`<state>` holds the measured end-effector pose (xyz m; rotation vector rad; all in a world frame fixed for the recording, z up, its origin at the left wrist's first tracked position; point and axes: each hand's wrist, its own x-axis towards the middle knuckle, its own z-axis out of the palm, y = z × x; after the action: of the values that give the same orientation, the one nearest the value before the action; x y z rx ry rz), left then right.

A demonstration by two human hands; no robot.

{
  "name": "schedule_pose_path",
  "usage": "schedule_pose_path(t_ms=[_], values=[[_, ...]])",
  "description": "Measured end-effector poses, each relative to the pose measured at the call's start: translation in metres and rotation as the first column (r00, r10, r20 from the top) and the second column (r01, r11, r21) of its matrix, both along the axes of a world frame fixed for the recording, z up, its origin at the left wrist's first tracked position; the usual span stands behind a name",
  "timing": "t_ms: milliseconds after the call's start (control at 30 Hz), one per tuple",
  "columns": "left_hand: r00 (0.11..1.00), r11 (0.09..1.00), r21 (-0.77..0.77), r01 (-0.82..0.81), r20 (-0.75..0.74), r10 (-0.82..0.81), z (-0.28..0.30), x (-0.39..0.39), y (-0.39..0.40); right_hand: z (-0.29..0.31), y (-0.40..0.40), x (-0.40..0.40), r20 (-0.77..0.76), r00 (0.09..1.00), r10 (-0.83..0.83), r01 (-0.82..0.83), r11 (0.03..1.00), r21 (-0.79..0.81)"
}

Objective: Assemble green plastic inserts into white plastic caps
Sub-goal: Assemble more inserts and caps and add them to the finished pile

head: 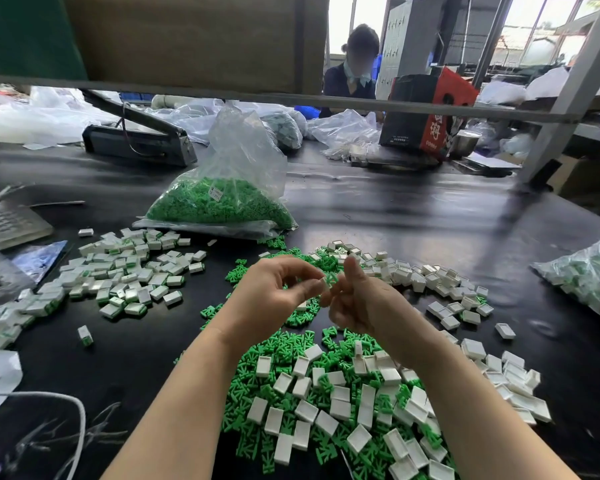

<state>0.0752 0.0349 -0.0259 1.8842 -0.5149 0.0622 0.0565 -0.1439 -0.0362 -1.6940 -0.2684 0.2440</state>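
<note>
While the left hand (pixel 284 292) pinches a white cap (pixel 324 282) and the right hand (pixel 357 303) pinches a green insert (pixel 332 278) against it above the counter (pixel 378 209), insertion looks underway; next, seating needs a squared, firm push.

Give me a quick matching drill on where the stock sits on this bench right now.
Things:
1. clear bag of green inserts
2. finished pile
3. loose mix of caps and inserts
4. red and black carton

Places:
A. nearest the worker, under the forearms
B. far right, beyond the hands
C. centre, behind the hands
D. left of the hands

Pairs: 1-C, 2-D, 3-A, 4-B
</note>
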Motion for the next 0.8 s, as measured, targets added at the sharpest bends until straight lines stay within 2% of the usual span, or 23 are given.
schedule_pose_path(t_ms=[67,167,400,800], values=[[1.0,1.0,-0.025,-0.015,0.01,0.015,0.001,-0.002,-0.005,-0.002,0.005,0.0,-0.088,0.996,0.023,-0.016,0.997,0.078],[1.0,0.999,-0.039,-0.029,0.001,0.029,0.001,-0.003,-0.009,-0.006,0.012,-0.001,-0.109,0.991,0.079,-0.054,0.974,0.221],[0.998,0.993,-0.12,-0.004,-0.057,-0.003,0.001,-0.005,-0.013,-0.006,0.023,-0.002,-0.215,0.973,0.085,0.045,0.843,0.536],[1.0,0.998,-0.064,0.016,0.005,-0.016,0.005,-0.005,-0.009,-0.008,0.022,-0.002,-0.212,0.967,0.138,0.017,0.8,0.599]])
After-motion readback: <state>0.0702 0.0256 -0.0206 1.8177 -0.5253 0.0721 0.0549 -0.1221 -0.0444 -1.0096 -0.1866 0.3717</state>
